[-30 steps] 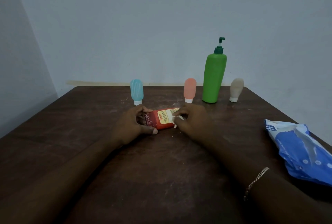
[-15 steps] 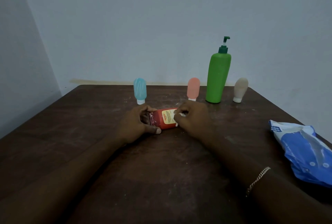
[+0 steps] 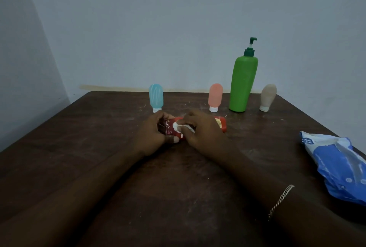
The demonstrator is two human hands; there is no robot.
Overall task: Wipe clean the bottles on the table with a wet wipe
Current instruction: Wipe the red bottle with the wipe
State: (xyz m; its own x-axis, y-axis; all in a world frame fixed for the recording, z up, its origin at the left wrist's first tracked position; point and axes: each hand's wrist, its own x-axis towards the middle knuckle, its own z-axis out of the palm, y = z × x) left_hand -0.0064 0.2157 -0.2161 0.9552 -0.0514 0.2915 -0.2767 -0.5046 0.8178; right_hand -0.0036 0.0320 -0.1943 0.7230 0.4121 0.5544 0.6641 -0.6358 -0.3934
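A red bottle (image 3: pixel 221 126) lies on its side in the middle of the dark wooden table (image 3: pixel 99 138). My left hand (image 3: pixel 152 138) grips its left end, thumb in front. My right hand (image 3: pixel 204 136) pinches a small white wet wipe (image 3: pixel 178 126) and presses it on the left part of the red bottle; this hand hides the bottle's middle. Behind stand a blue bottle (image 3: pixel 156 97), a pink bottle (image 3: pixel 214 96), a tall green pump bottle (image 3: pixel 242 82) and a beige bottle (image 3: pixel 267 96), the small ones cap down.
A blue and white pack of wet wipes (image 3: pixel 340 167) lies at the table's right edge. A pale wall rises right behind the row of bottles. A thin chain bracelet (image 3: pixel 280 201) hangs on my right wrist.
My right hand has slid the wipe leftward along the red bottle, from the yellow label toward its left end, baring the bottle's right end. My left hand keeps its grip.
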